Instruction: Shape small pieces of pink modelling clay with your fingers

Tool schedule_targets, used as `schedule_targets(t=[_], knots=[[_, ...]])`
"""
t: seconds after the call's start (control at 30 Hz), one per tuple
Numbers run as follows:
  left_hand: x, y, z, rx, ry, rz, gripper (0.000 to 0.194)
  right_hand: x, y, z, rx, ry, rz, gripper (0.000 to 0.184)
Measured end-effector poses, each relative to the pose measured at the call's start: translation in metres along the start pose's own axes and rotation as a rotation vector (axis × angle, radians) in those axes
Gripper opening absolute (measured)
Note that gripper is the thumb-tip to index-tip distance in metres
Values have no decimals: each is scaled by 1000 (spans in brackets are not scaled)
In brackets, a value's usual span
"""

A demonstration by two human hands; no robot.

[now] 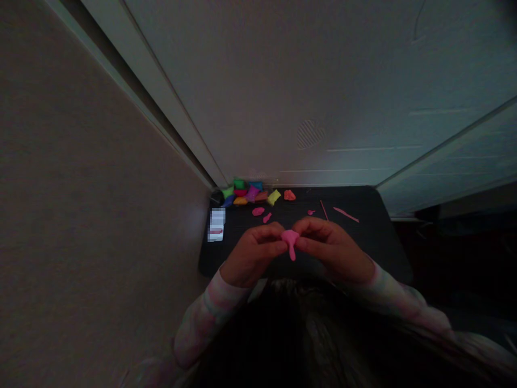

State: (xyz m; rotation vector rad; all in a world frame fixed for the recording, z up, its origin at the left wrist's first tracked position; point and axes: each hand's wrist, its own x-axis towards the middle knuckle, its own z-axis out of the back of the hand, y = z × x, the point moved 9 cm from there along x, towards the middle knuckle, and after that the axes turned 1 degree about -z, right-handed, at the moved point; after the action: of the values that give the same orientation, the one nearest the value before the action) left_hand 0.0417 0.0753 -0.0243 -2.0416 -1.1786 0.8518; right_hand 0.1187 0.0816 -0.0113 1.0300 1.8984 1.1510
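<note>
One bright rectangular phone (217, 225) lay leftmost, too pixelated for us to read. Multicoloured shiny packets (240, 192) followed, their individual outlines dim. Our left hand (251, 252) pinched one side of a soft pink stalked lump (290, 236), partly hiding it; our right hand (334, 245) pinched the other, above the black rectangular table (377, 231).

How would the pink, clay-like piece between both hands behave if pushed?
The pink, clay-like piece would probably dent, given its smooth, doughy look. Its narrow tail may bend easiest. It seems light, held up between the left hand and right hand.
</note>
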Motion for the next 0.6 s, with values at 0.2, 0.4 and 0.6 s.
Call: schedule_targets(t=[0.2,0.4,0.6], knots=[[1,1,1,8,3,13,9,0,1,0,-53,7,12,13],[2,1,3,51,1,-9,8,-1,3,-1,-28,14,41,13],[2,-1,3,79,-11,-20,8,2,-5,2,27,-14,-20,16]])
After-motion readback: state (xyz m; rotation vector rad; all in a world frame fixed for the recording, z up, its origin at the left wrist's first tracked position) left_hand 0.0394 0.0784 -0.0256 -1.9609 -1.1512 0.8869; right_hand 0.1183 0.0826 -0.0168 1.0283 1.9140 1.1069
